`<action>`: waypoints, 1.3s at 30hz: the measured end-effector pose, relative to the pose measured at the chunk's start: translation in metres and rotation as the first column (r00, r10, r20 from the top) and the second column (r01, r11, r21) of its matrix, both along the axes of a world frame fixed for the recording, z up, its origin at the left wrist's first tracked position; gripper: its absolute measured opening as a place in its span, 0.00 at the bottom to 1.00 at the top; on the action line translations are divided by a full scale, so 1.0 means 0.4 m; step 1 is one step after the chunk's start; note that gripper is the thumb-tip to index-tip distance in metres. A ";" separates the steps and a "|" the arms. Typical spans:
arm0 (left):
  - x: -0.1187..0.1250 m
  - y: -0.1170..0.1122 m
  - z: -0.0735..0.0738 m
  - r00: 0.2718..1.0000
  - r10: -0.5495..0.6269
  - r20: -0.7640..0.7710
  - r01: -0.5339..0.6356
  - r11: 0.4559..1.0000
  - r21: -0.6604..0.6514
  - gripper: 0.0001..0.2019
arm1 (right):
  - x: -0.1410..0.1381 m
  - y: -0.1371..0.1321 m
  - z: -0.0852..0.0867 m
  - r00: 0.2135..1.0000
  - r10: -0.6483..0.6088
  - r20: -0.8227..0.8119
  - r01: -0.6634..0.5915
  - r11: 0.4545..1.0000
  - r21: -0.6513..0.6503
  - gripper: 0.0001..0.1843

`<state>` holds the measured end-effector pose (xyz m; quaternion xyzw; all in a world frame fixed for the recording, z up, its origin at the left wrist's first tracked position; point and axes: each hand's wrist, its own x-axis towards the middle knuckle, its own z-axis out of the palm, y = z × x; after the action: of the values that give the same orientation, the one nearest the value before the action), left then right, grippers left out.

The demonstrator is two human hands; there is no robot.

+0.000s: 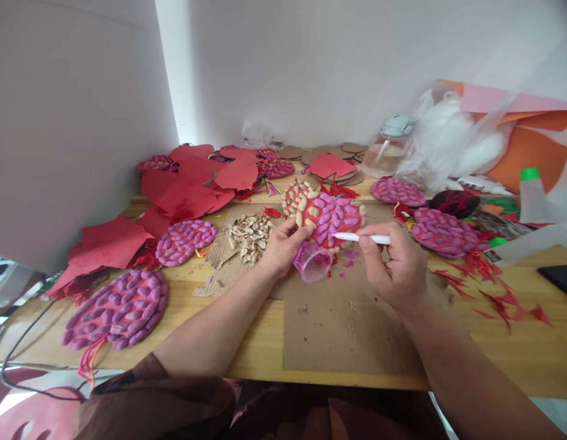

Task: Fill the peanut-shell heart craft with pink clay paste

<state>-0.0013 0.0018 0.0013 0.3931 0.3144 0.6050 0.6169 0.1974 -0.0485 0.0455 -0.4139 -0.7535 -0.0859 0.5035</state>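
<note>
"Peanut-covered disc (337, 215): where does it sit?"
"Mid-frame, just to the upper right of the left hand (283, 249), half-curled at a pinkish cup (316, 264); I can't tell its grip."
"The right hand (397, 266)?"
"Fingers closed round a white pen-shaped tool (356, 237), tip at the disc."

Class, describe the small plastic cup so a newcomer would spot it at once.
On the wooden table, find the brown cardboard in the middle. Toward its far part, by the left hand, is the tilted, pink-stained cup. Unlike the peanut-covered disc just beyond, it is hollow and see-through.
</note>
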 end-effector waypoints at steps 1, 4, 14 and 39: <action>0.000 0.000 0.001 1.000 0.001 0.001 -0.001 1.000 -0.001 0.19 | 0.000 0.000 0.001 1.000 0.010 0.007 -0.010 1.000 0.005 0.02; -0.001 0.001 0.001 1.000 0.009 0.006 -0.009 1.000 -0.011 0.19 | -0.001 -0.001 0.003 0.999 0.034 0.025 -0.035 0.999 0.007 0.02; -0.003 0.000 0.007 1.000 0.026 0.003 -0.025 0.999 -0.029 0.20 | -0.002 0.002 0.000 0.995 0.067 0.068 -0.068 0.998 0.016 0.03; 0.017 -0.019 0.005 1.000 0.005 0.017 -0.003 0.994 -0.109 0.21 | -0.004 0.006 -0.017 0.993 -0.088 -0.074 0.085 0.995 -0.047 0.05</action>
<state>0.0054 -0.0059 0.0033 0.3530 0.3423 0.5918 0.6388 0.1956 -0.0461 0.0389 -0.4602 -0.7170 -0.0753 0.5182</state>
